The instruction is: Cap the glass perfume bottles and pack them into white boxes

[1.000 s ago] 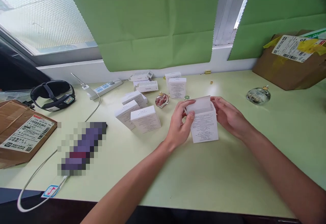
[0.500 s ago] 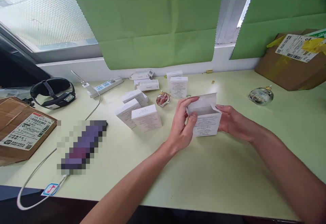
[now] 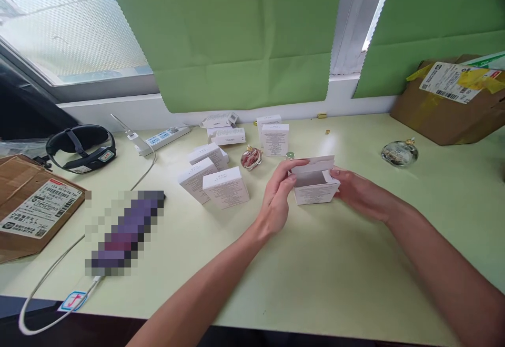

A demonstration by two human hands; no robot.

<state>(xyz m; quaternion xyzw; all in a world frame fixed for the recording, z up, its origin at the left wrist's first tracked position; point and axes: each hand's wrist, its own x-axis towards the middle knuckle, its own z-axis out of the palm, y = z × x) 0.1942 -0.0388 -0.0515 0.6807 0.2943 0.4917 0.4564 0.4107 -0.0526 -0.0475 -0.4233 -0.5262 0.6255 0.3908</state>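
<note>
Carton: your two hands hold a small white carton (image 3: 314,188) from either side, low over the pale green table (image 3: 315,284), with its lid flap up and its mouth open toward you; I cannot tell whether its base touches the table.
Left hand: your left hand (image 3: 276,199) presses the carton's left wall, the fingers curled round the upper left corner beside the flap.
Right hand: your right hand (image 3: 355,191) cups the carton's right side, the fingers closed on it and partly hidden behind it.
Crush risk: the walls are thin card, so squeezing harder from both sides could buckle them or crease the open flap.
Flap risk: your left fingertips sit right at the hinge, and a pull there could tear or bend the flap.
Contents: I cannot see whether anything lies inside; tipping the mouth further forward could let something slide out.
Red bottle: a small rounded red perfume bottle (image 3: 251,157) stands left of the carton and a little behind it, near your left hand, so a sweep of that hand could knock it over.
Boxes: closed white boxes (image 3: 225,187) stand further left of the carton, leaning, and a nudge could topple them.
Clear bottle: a round clear perfume bottle (image 3: 400,153) lies well to the right of the carton, out of your present reach.
</note>
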